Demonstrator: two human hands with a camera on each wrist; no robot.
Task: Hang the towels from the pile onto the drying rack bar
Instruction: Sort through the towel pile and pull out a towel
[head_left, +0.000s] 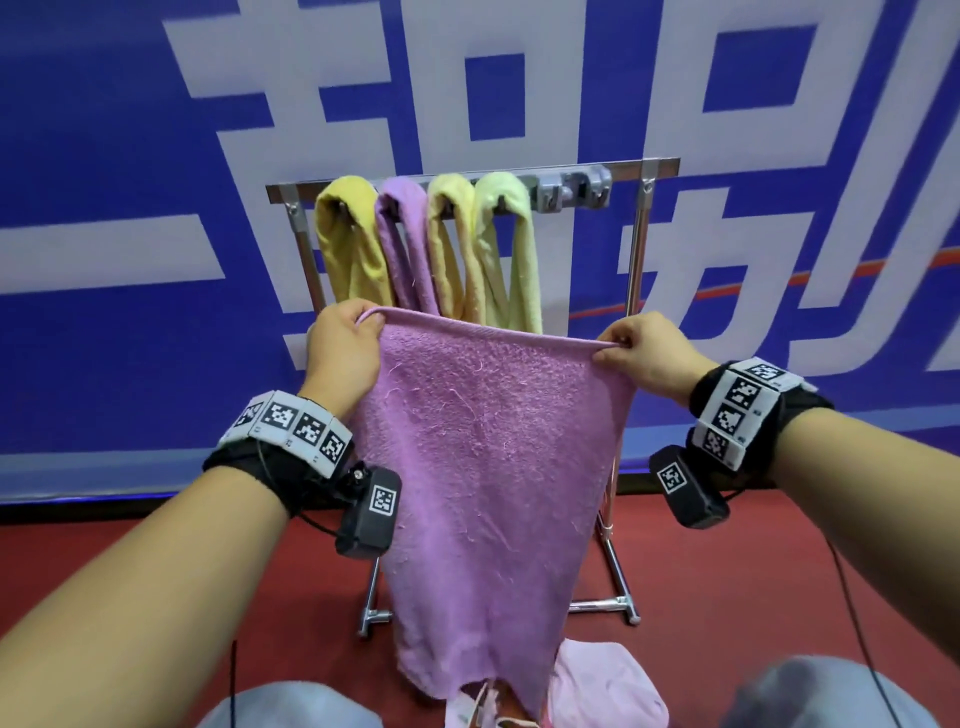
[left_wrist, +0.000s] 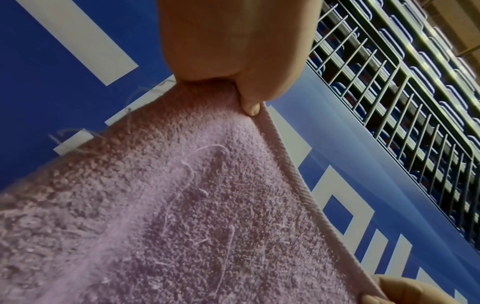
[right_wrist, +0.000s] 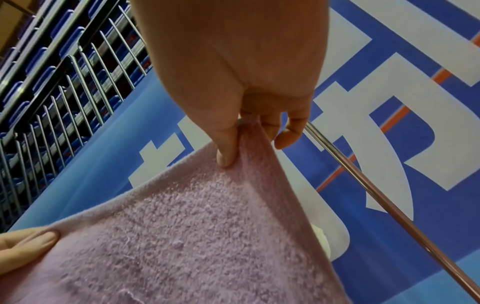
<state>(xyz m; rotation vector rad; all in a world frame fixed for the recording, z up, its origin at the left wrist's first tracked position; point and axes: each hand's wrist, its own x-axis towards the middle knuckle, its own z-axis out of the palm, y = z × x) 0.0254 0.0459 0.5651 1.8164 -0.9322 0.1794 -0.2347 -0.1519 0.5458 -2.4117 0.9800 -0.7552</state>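
Left hand (head_left: 343, 345) pinching one top corner of pink towel (head_left: 488, 457), right hand (head_left: 644, 356) pinching the other, thumb against fingers; top hem stretched flat between both, cloth hanging below the hands, clear of the floor. Beyond the hands, drying rack bar (head_left: 467, 176) already carrying four hung towels (head_left: 426, 244): yellow, purple, yellow, pale green. Bare stretch of bar beyond the right hand, with grey clips (head_left: 571, 189). Below the hands, remaining pile (head_left: 597, 686) on red floor (head_left: 727, 571). Judged roughly halfway or past: this towel not yet draped, a few left.
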